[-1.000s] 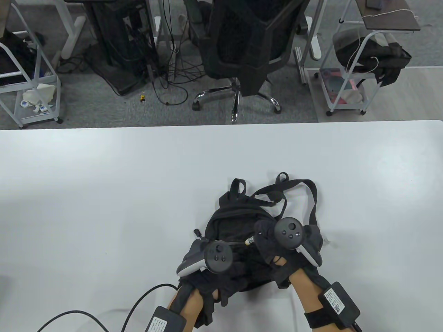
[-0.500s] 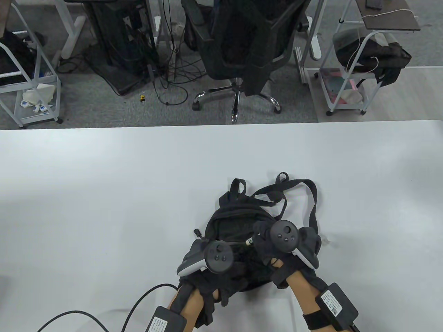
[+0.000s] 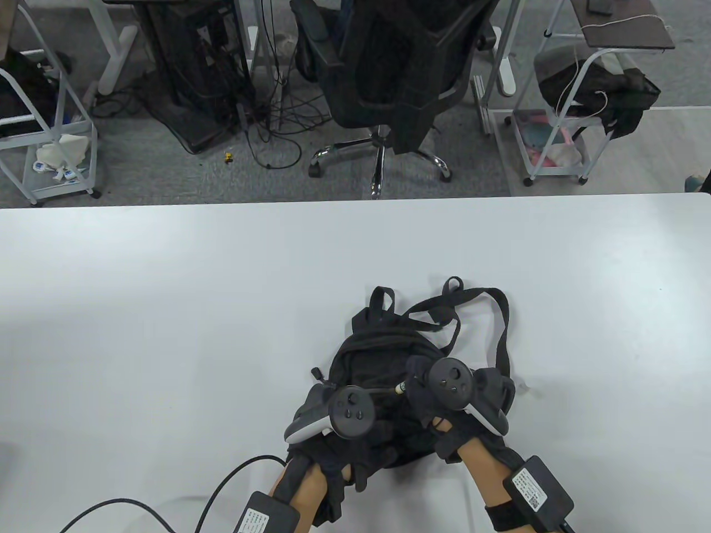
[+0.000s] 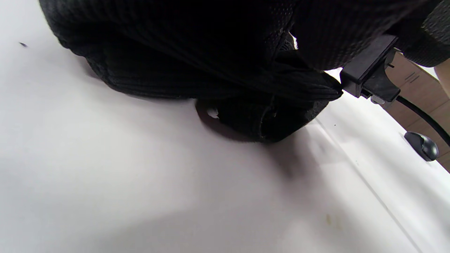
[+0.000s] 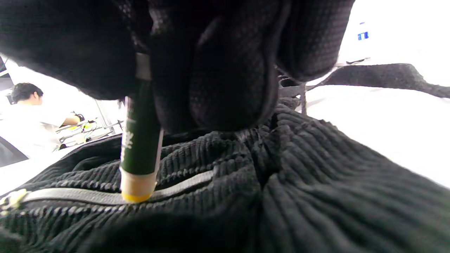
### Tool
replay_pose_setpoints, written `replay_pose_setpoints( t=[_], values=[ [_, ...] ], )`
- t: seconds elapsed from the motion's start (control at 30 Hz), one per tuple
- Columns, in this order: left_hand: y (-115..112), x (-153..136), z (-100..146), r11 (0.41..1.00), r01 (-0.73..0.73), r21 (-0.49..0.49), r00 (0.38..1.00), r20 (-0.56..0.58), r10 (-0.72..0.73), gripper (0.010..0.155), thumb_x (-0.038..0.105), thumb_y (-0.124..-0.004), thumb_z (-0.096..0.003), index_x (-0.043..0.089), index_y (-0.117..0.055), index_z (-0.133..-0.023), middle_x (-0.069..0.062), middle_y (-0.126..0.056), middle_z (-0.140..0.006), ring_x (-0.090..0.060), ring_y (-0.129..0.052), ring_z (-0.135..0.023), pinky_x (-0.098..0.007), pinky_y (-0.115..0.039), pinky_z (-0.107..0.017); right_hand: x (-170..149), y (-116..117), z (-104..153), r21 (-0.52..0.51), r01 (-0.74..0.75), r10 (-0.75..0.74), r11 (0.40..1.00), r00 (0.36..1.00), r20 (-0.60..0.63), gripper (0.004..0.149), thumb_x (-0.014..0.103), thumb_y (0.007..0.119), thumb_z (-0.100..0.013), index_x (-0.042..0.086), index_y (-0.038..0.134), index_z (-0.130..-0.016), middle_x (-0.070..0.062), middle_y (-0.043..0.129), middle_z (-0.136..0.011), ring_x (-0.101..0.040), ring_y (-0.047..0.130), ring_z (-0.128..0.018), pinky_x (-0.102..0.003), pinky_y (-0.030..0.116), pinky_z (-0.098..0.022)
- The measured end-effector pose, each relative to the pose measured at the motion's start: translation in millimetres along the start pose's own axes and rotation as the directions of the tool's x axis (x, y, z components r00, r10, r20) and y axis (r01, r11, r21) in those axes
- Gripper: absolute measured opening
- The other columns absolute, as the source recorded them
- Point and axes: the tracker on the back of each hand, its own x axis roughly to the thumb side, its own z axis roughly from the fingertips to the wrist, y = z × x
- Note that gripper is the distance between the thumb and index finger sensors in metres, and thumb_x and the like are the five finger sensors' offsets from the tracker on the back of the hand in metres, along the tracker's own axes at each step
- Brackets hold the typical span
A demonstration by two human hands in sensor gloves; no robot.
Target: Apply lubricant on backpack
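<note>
A small black corduroy backpack [image 3: 383,355] lies on the white table [image 3: 166,288] near the front edge, straps spread toward the far side. My right hand [image 3: 439,394] grips a dark green lubricant stick [image 5: 139,140] and presses its yellow tip onto the backpack's grey zipper [image 5: 88,196]; the stick's pale end [image 3: 400,387] shows in the table view. My left hand [image 3: 339,427] rests on the backpack's near left part and holds it down; its fingers are hidden under the tracker. The left wrist view shows only black fabric [image 4: 197,63] against the table.
An office chair [image 3: 389,83] stands beyond the table's far edge, with wire carts [image 3: 561,111] at the right and left. A black cable [image 3: 166,511] runs from my left wrist over the table's front left.
My right hand has moved slightly left and toward me along the zipper with the stick. My left hand and the backpack have stayed still.
</note>
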Motion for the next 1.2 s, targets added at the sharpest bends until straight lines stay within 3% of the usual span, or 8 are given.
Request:
replay_pose_setpoints(
  t=[0.33,0.67,0.97,1.2],
  values=[
    [0,0,0,1.0,-0.003,-0.002,1.0,0.003,0.003,0.064,0.051,-0.078,-0.0518,0.013,-0.076,-0.103,-0.016,-0.059,-0.114,-0.042,-0.06,-0.104,-0.058,-0.051,-0.074,6,7,-1,0.039,0.092,-0.092,0.995,0.996,0.0,0.041,0.049,0.093,-0.041,0.038,0.088,-0.08,0.008,0.104,-0.066,-0.013,0.113,-0.049,-0.04,0.086,-0.056],
    [0,0,0,1.0,-0.008,-0.005,1.0,0.002,0.008,0.064,0.052,-0.078,-0.0519,0.014,-0.076,-0.103,-0.016,-0.059,-0.114,-0.042,-0.06,-0.104,-0.058,-0.051,-0.074,2,2,0,0.01,0.032,-0.032,0.999,0.999,-0.005,0.041,0.049,0.093,-0.041,0.037,0.089,-0.08,0.007,0.104,-0.065,-0.013,0.112,-0.046,-0.04,0.085,-0.055],
    [0,0,-1,1.0,-0.001,-0.013,1.0,0.003,0.001,0.064,0.052,-0.078,-0.052,0.014,-0.076,-0.104,-0.016,-0.059,-0.114,-0.042,-0.06,-0.104,-0.058,-0.051,-0.074,8,15,-3,0.066,0.155,-0.155,0.986,0.988,-0.009,0.042,0.049,0.091,-0.041,0.039,0.087,-0.082,0.008,0.103,-0.068,-0.012,0.112,-0.051,-0.038,0.086,-0.057],
    [-1,2,-2,1.0,0.0,-0.016,1.0,0.0,0.0,0.064,0.052,-0.078,-0.0519,0.014,-0.076,-0.104,-0.016,-0.059,-0.114,-0.042,-0.059,-0.104,-0.058,-0.051,-0.074,10,8,0,0.024,0.067,-0.068,0.997,0.998,0.015,0.041,0.048,0.092,-0.041,0.037,0.088,-0.081,0.006,0.103,-0.066,-0.013,0.112,-0.047,-0.04,0.086,-0.056]
  ],
)
